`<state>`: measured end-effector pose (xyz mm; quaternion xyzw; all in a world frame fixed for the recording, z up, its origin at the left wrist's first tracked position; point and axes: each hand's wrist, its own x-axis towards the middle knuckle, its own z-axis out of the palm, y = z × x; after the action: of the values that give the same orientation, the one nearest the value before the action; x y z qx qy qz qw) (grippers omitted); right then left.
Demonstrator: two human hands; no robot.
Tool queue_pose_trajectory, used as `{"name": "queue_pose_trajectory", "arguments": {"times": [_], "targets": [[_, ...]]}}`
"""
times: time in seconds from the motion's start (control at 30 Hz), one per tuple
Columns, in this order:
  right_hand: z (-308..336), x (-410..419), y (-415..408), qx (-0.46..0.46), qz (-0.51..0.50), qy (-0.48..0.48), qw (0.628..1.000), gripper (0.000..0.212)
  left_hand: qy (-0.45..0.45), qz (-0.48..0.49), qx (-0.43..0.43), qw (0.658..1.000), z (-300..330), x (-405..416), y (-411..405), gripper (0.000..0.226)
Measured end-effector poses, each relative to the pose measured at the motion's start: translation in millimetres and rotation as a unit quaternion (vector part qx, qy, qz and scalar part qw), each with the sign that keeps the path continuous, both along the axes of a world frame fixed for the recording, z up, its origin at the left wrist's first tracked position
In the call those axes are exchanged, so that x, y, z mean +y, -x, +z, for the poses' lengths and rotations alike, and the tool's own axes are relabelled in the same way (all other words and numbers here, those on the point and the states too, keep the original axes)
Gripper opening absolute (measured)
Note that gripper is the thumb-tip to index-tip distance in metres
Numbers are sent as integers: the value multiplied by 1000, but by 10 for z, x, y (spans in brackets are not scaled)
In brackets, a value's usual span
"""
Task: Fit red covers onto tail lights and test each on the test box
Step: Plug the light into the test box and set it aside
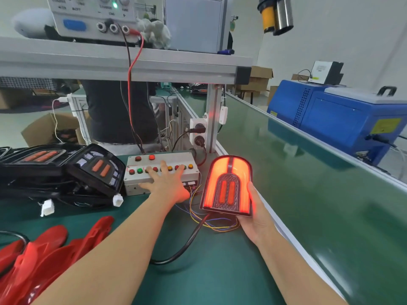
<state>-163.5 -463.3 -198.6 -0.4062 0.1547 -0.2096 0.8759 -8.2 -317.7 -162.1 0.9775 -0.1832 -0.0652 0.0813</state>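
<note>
An arch-shaped tail light (228,186) glows bright red, tilted up to the right of the test box. My right hand (256,213) holds it from below and along its right edge. A thick black cable (187,243) runs from its base across the green mat. My left hand (166,183) lies spread on the white test box (141,178), straight fingers pressing on its row of coloured buttons. Several unlit black tail lights (97,168) are piled at the left. Loose red covers (50,249) lie at the lower left.
Thin coloured wires (211,225) spill from the test box in front of the light. A power supply (92,16) sits on the shelf above, with red and black leads hanging down. A green conveyor belt (308,194) runs along the right, past a blue machine (343,119).
</note>
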Motion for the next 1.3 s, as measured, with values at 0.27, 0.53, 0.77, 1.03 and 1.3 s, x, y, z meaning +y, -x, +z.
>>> {"name": "queue_pose_trajectory", "arguments": {"times": [0.27, 0.53, 0.77, 1.03, 1.3], "targets": [[-36, -36, 4, 13, 5, -3, 1000, 49, -29, -15, -44, 999, 36, -12, -52, 80], [-71, -43, -20, 13, -3, -10, 1000, 46, -59, -68, -122, 988, 50, -36, -79, 68], [-65, -32, -43, 11, -11, -26, 1000, 43, -37, -56, -104, 992, 74, -27, -107, 65], [-29, -50, -13, 15, -14, -23, 1000, 46, -50, -64, -102, 991, 108, -22, -102, 63], [44, -31, -1, 32, -19, -44, 998, 42, -43, -121, -72, 989, 241, 95, -157, 70]]}}
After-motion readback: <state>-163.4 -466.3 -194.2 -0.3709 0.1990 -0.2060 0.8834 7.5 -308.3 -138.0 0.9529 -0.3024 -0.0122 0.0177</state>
